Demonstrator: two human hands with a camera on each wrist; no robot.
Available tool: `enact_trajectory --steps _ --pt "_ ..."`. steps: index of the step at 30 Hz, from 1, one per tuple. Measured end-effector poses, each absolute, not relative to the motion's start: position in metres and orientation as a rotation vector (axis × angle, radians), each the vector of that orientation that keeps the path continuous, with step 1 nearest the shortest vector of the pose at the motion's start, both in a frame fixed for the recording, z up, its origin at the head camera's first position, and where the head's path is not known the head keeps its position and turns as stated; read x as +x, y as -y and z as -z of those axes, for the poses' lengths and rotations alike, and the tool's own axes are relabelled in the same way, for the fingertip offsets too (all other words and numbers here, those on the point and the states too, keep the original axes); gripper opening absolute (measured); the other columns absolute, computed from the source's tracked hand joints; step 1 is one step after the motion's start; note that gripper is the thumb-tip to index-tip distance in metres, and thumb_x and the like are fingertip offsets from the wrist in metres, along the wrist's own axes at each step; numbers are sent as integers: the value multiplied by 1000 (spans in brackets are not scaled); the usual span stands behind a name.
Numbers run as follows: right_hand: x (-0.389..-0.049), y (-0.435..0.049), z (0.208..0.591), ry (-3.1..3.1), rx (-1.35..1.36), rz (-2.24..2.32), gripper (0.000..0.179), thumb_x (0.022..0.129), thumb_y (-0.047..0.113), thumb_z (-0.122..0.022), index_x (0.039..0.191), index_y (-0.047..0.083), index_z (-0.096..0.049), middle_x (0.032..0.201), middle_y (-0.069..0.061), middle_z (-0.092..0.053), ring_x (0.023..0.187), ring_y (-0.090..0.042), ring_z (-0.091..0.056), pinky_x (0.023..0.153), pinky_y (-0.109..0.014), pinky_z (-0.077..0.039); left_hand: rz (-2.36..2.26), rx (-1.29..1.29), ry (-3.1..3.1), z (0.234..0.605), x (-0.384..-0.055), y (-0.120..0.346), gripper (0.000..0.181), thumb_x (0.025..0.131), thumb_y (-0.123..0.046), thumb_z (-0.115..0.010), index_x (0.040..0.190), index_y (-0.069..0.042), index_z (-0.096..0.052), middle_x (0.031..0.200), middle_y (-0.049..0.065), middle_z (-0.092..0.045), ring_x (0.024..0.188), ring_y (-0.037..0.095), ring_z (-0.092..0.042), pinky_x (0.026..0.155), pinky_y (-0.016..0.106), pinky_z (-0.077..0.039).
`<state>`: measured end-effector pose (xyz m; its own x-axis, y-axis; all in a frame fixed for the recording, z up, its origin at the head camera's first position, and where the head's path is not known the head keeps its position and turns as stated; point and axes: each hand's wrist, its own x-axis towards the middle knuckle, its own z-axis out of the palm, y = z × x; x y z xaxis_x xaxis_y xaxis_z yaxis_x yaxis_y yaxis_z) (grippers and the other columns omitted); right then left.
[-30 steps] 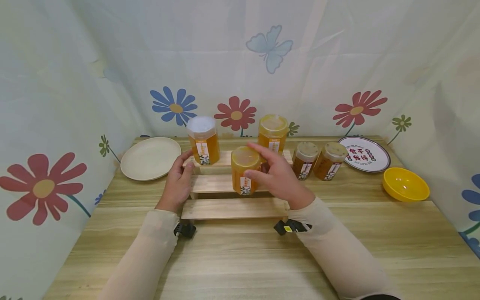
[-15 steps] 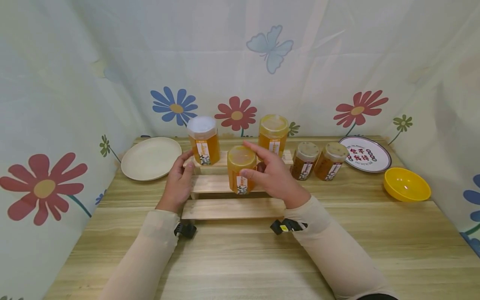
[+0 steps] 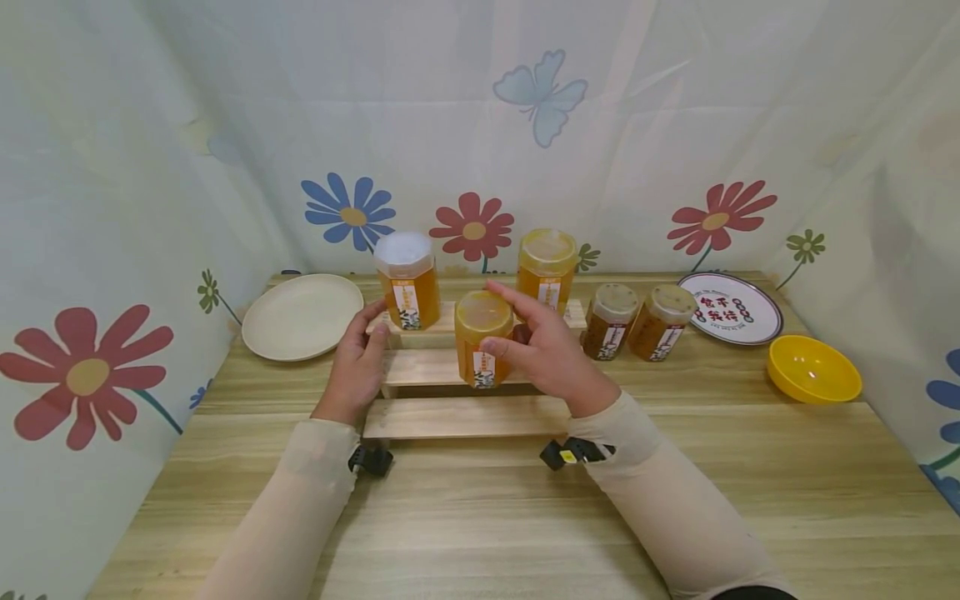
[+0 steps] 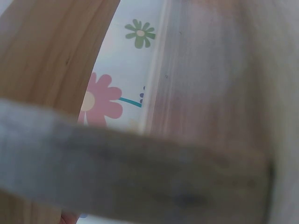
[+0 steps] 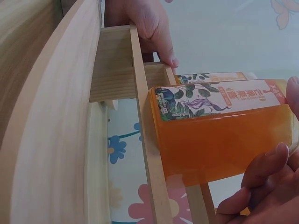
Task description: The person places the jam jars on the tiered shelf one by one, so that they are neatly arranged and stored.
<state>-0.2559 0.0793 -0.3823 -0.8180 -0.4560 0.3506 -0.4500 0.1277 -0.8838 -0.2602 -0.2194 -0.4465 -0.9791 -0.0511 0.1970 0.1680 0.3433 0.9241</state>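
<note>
A jar of orange preserve [image 3: 471,343] with a yellowish lid stands upright at the middle step of a three-step wooden rack [image 3: 465,418]. My right hand [image 3: 553,354] grips this jar from the right, thumb in front and other fingers behind. In the right wrist view, the base of the jar [image 5: 215,140] is right at a shelf's edge. My left hand [image 3: 358,367] holds the left end of the rack's top step. Close by on that step is a white-lidded jar [image 3: 411,292]; a yellow-lidded jar [image 3: 546,265] stands at its right end, partly behind my right hand.
Two darker jars, one [image 3: 611,325] beside the other [image 3: 660,325], stand right of the rack. Farther right are a printed plate [image 3: 727,321] and a yellow bowl [image 3: 813,371]. A cream plate [image 3: 300,321] lies at left. Blurred wood [image 4: 46,56] fills much of the left wrist view.
My right hand and the jar in it shift slightly left over the first half second, then stay still. The left hand keeps its place on the rack.
</note>
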Motion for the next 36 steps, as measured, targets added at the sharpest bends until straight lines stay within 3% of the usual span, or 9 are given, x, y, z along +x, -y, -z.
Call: enact_trajectory --steps 7,11,15,20,28,32,34,36 --pt "-253 -77 381 -2274 -894 1880 74 99 6 -73 164 18 -39 132 -15 -62 75 -23 -52 65 -25 -47 1691 -130 2416 444 -260 219 50 116 -28 -38 165 -18 -35 160 13 -45 121 32 -53 98 36 -41" --pt "-251 -79 380 -2336 -867 1833 77 99 9 -74 166 24 -38 129 -11 -61 71 -23 -48 63 -26 -44 1694 -138 2401 448 -262 220 49 116 -32 -40 164 -20 -37 158 12 -47 123 33 -53 98 36 -42" --pt "-245 -84 373 -2446 -838 1749 79 97 17 -79 165 29 -39 106 -6 -61 62 -23 -44 57 -27 -41 1693 -131 2397 449 -262 219 48 116 -33 -40 163 -21 -39 156 13 -48 121 34 -53 97 36 -42" --pt "-230 -99 349 -2575 -725 1660 67 95 24 -82 155 31 -54 73 -8 -51 63 -26 -49 55 -30 -44 1686 -138 2389 451 -263 220 48 116 -32 -40 162 -21 -40 154 13 -49 120 32 -54 97 36 -42" --pt "-220 -151 316 -2790 -576 1712 51 96 22 -81 144 21 -66 75 -3 -58 59 -20 -48 48 -30 -41 1666 -139 2400 452 -263 222 49 116 -35 -39 163 -20 -38 156 13 -48 118 32 -54 96 39 -43" --pt "-232 -177 313 -2837 -394 1703 54 98 29 -78 149 23 -62 121 -2 -69 64 -19 -51 51 -29 -44 1662 -149 2400 451 -263 223 50 116 -35 -39 163 -19 -38 155 16 -49 118 34 -54 96 39 -43" --pt "-241 -189 315 -2831 -288 1658 58 100 35 -76 154 26 -56 144 -3 -63 78 -20 -58 63 -28 -49 1658 -144 2404 452 -263 223 50 116 -35 -39 163 -20 -38 156 14 -48 119 35 -54 96 39 -43" --pt "-251 -199 318 -2813 -210 1616 63 101 39 -73 158 27 -51 162 -1 -49 104 -24 -62 85 -33 -54 1660 -138 2406 451 -263 223 49 116 -35 -39 163 -20 -38 156 13 -48 119 35 -55 97 40 -43"
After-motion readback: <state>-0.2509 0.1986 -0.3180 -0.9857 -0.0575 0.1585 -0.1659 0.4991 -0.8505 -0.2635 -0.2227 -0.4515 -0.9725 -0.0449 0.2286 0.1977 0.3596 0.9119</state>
